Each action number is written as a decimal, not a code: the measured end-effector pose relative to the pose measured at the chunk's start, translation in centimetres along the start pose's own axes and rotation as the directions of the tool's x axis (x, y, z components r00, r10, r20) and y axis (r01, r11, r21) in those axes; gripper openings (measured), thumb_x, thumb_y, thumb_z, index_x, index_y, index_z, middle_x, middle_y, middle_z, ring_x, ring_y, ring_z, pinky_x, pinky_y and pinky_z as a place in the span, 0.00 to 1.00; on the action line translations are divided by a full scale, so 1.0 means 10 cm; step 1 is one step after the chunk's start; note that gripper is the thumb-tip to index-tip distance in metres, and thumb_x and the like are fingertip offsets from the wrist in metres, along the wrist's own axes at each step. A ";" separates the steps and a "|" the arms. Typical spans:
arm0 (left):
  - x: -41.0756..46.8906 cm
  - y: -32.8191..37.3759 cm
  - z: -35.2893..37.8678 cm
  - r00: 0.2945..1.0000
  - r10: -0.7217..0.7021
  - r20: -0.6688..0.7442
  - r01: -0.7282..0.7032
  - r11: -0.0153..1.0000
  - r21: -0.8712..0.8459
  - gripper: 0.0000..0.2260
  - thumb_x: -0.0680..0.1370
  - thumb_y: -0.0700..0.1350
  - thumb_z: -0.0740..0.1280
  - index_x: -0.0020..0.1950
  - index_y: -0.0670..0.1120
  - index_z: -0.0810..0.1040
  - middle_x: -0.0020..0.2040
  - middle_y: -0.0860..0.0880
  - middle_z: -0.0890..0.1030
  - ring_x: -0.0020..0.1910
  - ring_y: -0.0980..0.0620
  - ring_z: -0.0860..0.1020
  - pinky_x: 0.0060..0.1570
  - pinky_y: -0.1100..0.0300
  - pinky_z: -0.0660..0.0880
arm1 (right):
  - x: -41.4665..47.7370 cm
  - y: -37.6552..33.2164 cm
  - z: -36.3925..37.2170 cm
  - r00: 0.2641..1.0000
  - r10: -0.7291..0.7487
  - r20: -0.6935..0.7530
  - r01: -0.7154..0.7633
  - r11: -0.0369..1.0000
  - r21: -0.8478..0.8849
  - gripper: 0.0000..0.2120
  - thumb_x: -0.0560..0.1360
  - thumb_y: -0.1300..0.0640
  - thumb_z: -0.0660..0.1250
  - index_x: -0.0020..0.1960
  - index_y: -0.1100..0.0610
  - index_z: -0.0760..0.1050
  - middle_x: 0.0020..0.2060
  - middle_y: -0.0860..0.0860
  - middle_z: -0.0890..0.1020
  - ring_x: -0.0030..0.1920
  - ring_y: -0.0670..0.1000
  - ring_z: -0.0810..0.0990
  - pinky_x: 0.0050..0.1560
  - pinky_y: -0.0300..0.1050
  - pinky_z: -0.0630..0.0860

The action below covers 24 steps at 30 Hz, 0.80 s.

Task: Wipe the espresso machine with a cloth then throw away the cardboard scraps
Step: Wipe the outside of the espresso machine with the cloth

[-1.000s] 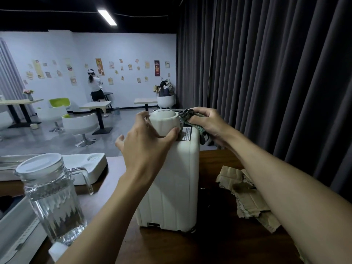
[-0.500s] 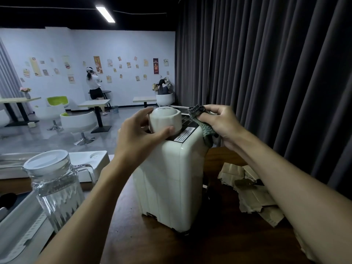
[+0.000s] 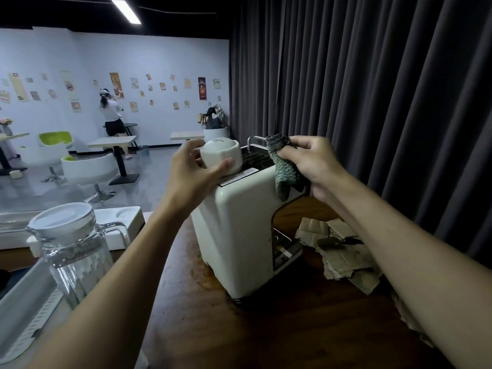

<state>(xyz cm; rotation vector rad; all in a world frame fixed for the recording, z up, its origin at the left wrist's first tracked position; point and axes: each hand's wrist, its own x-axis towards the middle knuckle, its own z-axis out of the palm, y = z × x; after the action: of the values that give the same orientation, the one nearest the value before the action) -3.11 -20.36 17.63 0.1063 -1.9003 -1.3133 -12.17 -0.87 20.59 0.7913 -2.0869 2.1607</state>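
your left hand (image 3: 190, 177) grips the cup (image 3: 221, 157) clear of the espresso machine (image 3: 239, 230) top, so your right hand (image 3: 311, 162), pinching the cloth (image 3: 283, 169), can wipe there.

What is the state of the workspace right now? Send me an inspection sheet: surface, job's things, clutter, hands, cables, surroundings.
Surface: dark wooden table, brownish marks beside the machine's base.
Job's things: white espresso machine upright; grey-green cloth draped over its top right edge; cardboard scraps piled on the table to its right.
Clutter: white cup at the machine's top; lidded glass jug at left; white tray behind it.
Hands: left hand grips the cup; right hand grips the cloth.
Cables: nothing seen.
Surroundings: dark curtain behind; café tables, chairs and another person by the far wall.
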 end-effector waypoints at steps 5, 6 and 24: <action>0.01 -0.01 -0.01 1.000 -0.027 -0.001 0.027 0.993 -0.114 0.31 0.70 0.38 0.79 0.70 0.39 0.72 0.52 0.48 0.84 0.44 0.58 0.84 0.42 0.64 0.80 | -0.07 -0.03 0.01 1.000 0.002 -0.020 -0.001 0.999 0.042 0.07 0.73 0.68 0.68 0.45 0.59 0.83 0.38 0.57 0.82 0.38 0.52 0.80 0.37 0.44 0.78; 0.01 0.00 -0.02 1.000 -0.021 0.005 0.022 0.994 -0.112 0.31 0.70 0.38 0.79 0.70 0.39 0.72 0.52 0.48 0.84 0.44 0.58 0.84 0.42 0.65 0.80 | -0.09 -0.04 0.01 1.000 0.003 -0.028 -0.002 0.999 0.047 0.08 0.73 0.68 0.68 0.44 0.58 0.83 0.38 0.57 0.82 0.38 0.52 0.80 0.37 0.44 0.78; 0.04 0.13 0.10 0.976 -0.044 0.214 0.064 0.994 -0.087 0.27 0.77 0.41 0.72 0.75 0.43 0.70 0.61 0.47 0.81 0.57 0.54 0.82 0.52 0.61 0.80 | -0.34 -0.11 -0.05 0.976 0.072 -0.208 -0.057 0.995 0.077 0.07 0.74 0.67 0.69 0.46 0.56 0.81 0.37 0.53 0.82 0.36 0.48 0.80 0.33 0.38 0.78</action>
<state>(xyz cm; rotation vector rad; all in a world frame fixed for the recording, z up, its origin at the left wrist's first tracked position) -3.54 -19.20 18.79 -0.0317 -2.0206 -1.4985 -9.02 0.77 20.32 0.4796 -1.9689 2.2500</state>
